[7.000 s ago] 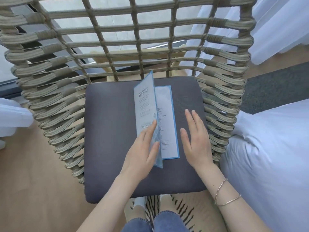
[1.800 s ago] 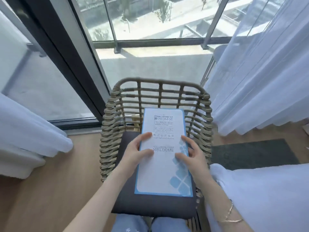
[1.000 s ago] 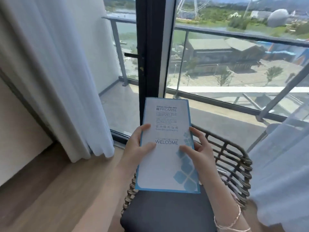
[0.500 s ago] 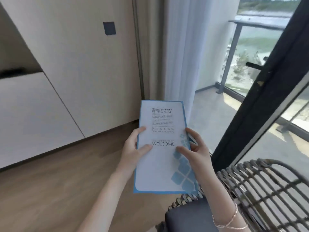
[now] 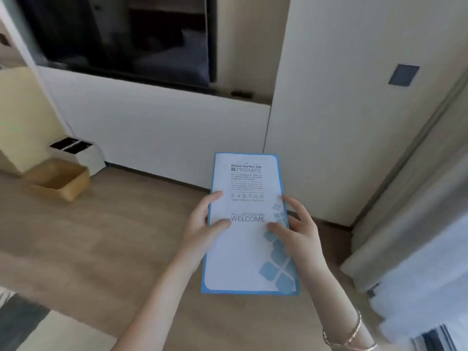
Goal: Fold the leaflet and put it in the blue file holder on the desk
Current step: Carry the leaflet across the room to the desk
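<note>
The folded leaflet [image 5: 247, 239], white with a blue border and the word WELCOME on its front, is held up in front of me above the wooden floor. My left hand [image 5: 202, 224] grips its left edge, thumb on the front. My right hand [image 5: 296, 231] grips the right edge, fingers spread over the blue square pattern. The blue file holder and the desk are out of view.
A white wall panel [image 5: 157, 127] with a dark recess [image 5: 126, 36] above it faces me. At the left on the floor stand a wooden box [image 5: 59, 182] and a white bin [image 5: 78, 152]. A curtain [image 5: 417, 224] hangs at the right.
The leaflet was folded shut on the wicker chair, then lifted in both hands. The view has swung left from the balcony window and chair to the room's wall; both hands keep their hold.
</note>
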The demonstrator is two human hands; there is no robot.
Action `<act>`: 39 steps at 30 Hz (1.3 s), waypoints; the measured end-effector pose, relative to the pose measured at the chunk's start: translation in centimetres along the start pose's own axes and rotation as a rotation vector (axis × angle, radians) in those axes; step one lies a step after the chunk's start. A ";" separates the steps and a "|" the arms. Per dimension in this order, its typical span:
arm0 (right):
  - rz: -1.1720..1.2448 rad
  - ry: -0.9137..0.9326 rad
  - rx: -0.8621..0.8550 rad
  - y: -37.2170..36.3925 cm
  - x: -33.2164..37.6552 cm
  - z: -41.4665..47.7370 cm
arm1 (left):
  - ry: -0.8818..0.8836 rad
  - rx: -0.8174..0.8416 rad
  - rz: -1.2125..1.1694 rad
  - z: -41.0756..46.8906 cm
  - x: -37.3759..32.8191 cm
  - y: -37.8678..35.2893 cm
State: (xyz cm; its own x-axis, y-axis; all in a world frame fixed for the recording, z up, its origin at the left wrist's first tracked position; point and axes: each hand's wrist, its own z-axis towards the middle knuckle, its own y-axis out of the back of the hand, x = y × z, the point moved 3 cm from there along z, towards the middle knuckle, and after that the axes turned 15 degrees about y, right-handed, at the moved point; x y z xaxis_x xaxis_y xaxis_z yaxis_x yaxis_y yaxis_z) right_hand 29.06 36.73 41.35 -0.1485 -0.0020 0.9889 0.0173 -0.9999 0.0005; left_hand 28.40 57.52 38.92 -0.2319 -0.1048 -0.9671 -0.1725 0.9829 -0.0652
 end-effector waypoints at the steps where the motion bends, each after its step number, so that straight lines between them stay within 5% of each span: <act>1: 0.004 0.004 0.060 -2.7 -0.1 1.1 | -0.010 -0.053 -0.008 0.3 -0.4 2.6; 18: 0.136 -0.035 1.091 -45.9 -4.4 1.3 | 0.073 -1.111 -0.280 -10.8 3.7 36.1; 32: 0.228 -0.101 1.337 -81.1 -7.0 11.9 | 0.026 -1.259 -0.391 2.6 -1.5 64.8; 39: 0.208 -0.120 1.551 -100.2 -8.4 9.1 | 0.047 -1.441 -0.525 1.7 -0.7 79.5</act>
State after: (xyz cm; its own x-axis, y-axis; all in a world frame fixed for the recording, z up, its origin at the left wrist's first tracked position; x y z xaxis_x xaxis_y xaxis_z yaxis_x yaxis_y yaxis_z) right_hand 37.53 137.08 34.32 0.0607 -0.0555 0.9966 0.9981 0.0101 -0.0602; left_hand 16.44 135.95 34.00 0.1254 -0.4140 -0.9016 -0.9874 -0.1406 -0.0728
